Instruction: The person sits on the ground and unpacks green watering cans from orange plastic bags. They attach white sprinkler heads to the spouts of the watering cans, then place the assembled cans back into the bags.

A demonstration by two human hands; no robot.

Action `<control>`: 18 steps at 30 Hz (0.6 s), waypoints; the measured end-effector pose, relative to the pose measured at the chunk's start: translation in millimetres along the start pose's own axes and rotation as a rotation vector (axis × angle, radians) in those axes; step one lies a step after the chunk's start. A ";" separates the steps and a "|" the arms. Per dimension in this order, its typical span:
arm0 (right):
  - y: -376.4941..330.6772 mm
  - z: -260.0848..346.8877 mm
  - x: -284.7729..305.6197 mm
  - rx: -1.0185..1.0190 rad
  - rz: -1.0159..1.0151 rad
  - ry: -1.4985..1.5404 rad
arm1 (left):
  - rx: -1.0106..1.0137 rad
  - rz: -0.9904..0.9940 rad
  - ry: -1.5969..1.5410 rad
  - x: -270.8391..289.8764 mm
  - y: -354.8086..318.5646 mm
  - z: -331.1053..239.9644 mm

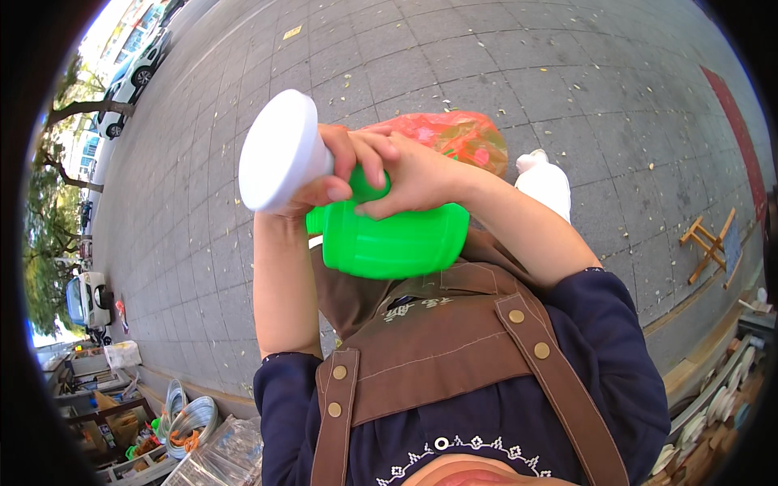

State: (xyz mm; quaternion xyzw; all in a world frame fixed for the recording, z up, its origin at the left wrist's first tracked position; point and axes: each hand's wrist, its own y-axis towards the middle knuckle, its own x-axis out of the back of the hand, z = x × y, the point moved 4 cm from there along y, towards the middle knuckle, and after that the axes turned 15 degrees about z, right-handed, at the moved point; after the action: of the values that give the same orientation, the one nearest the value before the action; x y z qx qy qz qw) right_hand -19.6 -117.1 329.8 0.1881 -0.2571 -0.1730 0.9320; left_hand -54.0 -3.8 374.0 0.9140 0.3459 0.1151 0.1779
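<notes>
A smooth white flared piece [279, 152], round and funnel-like with a broad face, is at the left of my grip. My left hand [328, 166] wraps its fingers round its narrow end. Just below, a glossy green plastic container [397, 241] with a rounded body lies sideways in front of my apron. My right hand [417, 170] reaches in from the right, its fingers curled over the container's rounded green top [369, 185] and touching my left fingers. Whether the white and green parts are joined is hidden by my hands.
Beyond my hands a red plastic bag [458, 134] sits on grey paving [381, 69]. A white rounded object [545, 188] stands right of it. A folding stool [713, 247] is at the right. Coiled hoses [193, 423] and crates lie lower left; parked cars [142, 69] line the far left.
</notes>
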 end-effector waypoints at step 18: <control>-3.9 -15.4 35.0 -0.144 -0.149 0.296 | 0.239 -0.530 0.296 14.6 -22.8 7.5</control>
State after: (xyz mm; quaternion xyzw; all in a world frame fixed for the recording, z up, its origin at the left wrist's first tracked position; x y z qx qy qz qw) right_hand 16.1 -131.1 330.3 0.1627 -0.0892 -0.2301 0.9553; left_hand -54.3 20.1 359.1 0.7798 0.6052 0.1551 0.0409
